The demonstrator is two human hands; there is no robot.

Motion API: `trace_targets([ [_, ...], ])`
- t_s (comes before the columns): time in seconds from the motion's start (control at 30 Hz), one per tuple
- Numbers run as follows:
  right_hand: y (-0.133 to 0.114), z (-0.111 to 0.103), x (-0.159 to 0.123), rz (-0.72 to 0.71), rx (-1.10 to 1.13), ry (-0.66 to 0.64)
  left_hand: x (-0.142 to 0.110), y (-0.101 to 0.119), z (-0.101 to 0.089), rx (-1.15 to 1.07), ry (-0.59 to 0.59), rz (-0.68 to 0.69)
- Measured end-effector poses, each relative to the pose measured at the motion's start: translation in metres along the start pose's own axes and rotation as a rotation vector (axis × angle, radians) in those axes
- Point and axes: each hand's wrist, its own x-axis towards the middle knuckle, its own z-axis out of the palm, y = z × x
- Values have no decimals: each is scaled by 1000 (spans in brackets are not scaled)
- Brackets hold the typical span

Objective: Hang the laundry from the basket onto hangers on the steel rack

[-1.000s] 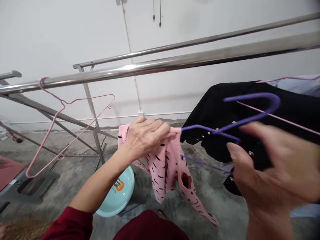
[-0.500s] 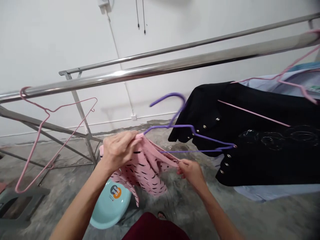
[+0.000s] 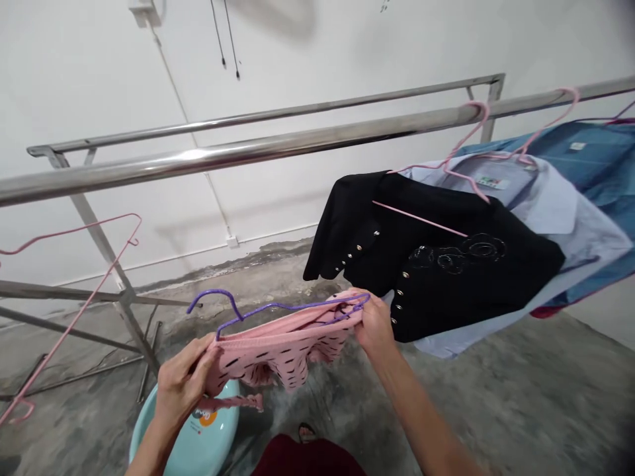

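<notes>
A pink garment with black dashes [image 3: 292, 357] stretches between my two hands. Its waistband runs along a purple hanger [image 3: 278, 307], whose hook points up and left, off the rail. My left hand [image 3: 181, 380] pinches the garment near the hanger's left shoulder. At the other end, my right hand [image 3: 374, 327] is closed on the garment's edge, close by the hanger's right tip. The lower part of the cloth hangs bunched, partly in front of a light blue basin [image 3: 213, 443] on the floor.
A steel rail [image 3: 278, 147] crosses in front of me. On its right hang a black top [image 3: 446, 264], a pale blue shirt [image 3: 550, 205] and a denim-blue garment [image 3: 590, 158]. A bare pink hanger [image 3: 84, 307] hangs at left. Behind stands a white wall [image 3: 322, 59].
The garment's right edge now reaches around the hanger's right tip, which stuck out free before. Hanger and hands have dropped lower, and the view has turned right, showing more hung shirts.
</notes>
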Motion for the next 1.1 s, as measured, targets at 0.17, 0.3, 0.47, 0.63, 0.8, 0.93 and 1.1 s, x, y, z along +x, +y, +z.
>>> trace_targets([
  [0.17,-16,-10,1,-126,-232,52,-2,-14,5,128,123,121],
  [0.3,-30,-21,2,-229,-427,25,4,-21,7,252,208,318],
  [0.47,-39,-30,-4,-392,-638,-9,16,-20,5,303,269,443],
  [0.63,-48,-20,-22,-617,-793,5,20,-18,5,484,218,547],
  [0.8,-72,-16,-40,-637,-771,-526,20,-18,-3,368,313,435],
  [0.93,-84,-20,-28,-804,-762,-466,18,-24,-17,280,354,413],
  [1.1,-85,4,-14,-962,-939,-660,19,-26,-29,190,408,370],
])
